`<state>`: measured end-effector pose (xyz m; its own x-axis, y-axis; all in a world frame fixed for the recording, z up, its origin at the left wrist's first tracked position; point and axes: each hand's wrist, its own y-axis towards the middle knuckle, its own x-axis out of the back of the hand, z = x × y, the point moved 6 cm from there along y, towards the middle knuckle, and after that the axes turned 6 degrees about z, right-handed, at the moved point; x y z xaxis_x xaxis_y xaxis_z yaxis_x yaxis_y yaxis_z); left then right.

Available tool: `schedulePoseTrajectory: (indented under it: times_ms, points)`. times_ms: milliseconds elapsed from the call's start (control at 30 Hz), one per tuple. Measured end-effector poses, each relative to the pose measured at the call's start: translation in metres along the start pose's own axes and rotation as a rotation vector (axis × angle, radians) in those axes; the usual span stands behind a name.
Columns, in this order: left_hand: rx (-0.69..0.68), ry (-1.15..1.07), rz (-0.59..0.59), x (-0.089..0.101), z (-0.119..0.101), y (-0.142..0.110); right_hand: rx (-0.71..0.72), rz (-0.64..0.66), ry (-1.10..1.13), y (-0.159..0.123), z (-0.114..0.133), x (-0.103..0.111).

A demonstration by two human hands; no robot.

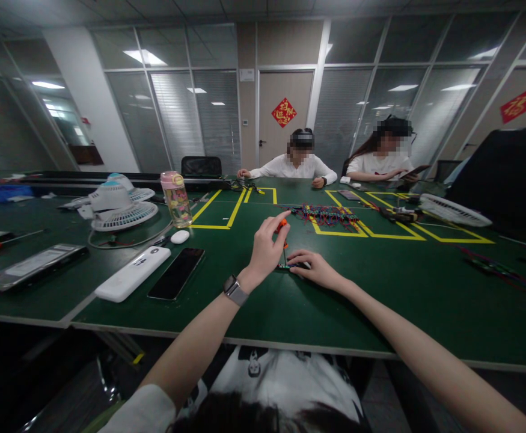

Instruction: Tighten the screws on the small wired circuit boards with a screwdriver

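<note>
My left hand [268, 242], with a watch on its wrist, is closed around the orange handle of a screwdriver [285, 245]. The screwdriver stands nearly upright, its shaft pointing down at a small green circuit board [283, 266] on the table. My right hand [315, 269] lies low on the table with its fingertips closed on the right end of that board. A dark part shows under the right fingers, too small to name. Beyond my hands lies a heap of small boards with red and blue wires [328, 216].
On the green table [244, 313] to my left lie a black phone [177, 274], a white power bank [133, 273], a hard drive [32, 264], white fans [125, 207] and a bottle [176, 199]. Wired boards [492, 264] lie at right. Two people sit across.
</note>
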<state>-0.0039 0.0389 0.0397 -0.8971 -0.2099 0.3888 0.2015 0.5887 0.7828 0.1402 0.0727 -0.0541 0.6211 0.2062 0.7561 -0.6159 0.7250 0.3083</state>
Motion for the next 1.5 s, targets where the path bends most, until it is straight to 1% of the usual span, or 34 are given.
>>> schedulePoseTrajectory:
  times_ms: [233, 400, 533, 667, 800, 933, 1100, 1200, 1400, 1500]
  points:
    - [0.011, 0.058, -0.064, 0.0084, -0.0041, 0.0005, -0.008, -0.001, -0.008, -0.0003, 0.0011, 0.0003]
    - [0.023, 0.012, -0.016, 0.0052, -0.0021, 0.0011, -0.011, 0.002, -0.011, -0.0006, 0.0012, 0.0006]
    - [-0.011, -0.026, 0.012, 0.0024, -0.0030, 0.0012, -0.010, 0.005, -0.009, -0.0005, 0.0006, 0.0004]
    - [-0.040, -0.014, -0.017, 0.0044, -0.0062, 0.0009, -0.009, 0.002, -0.007, -0.0004, 0.0008, 0.0006]
    - [-0.016, 0.027, -0.066, 0.0075, -0.0060, 0.0000, -0.014, 0.001, -0.004, -0.0007, 0.0012, 0.0009]
    - [-0.013, 0.046, -0.021, 0.0046, -0.0056, -0.0001, -0.016, 0.000, -0.004, -0.0005, 0.0022, 0.0011]
    - [-0.044, -0.002, 0.017, 0.0013, -0.0046, 0.0002, -0.010, 0.005, -0.003, 0.0003, 0.0031, 0.0010]
    - [-0.055, -0.013, 0.011, 0.0015, -0.0057, 0.0004, -0.018, 0.006, -0.009, 0.0002, 0.0025, 0.0009]
    - [-0.038, 0.047, -0.060, 0.0068, -0.0087, -0.0004, -0.026, 0.006, -0.022, -0.0001, 0.0014, 0.0005]
    - [-0.037, 0.040, -0.037, 0.0055, -0.0081, -0.0005, -0.025, 0.003, -0.016, 0.0000, 0.0016, 0.0007]
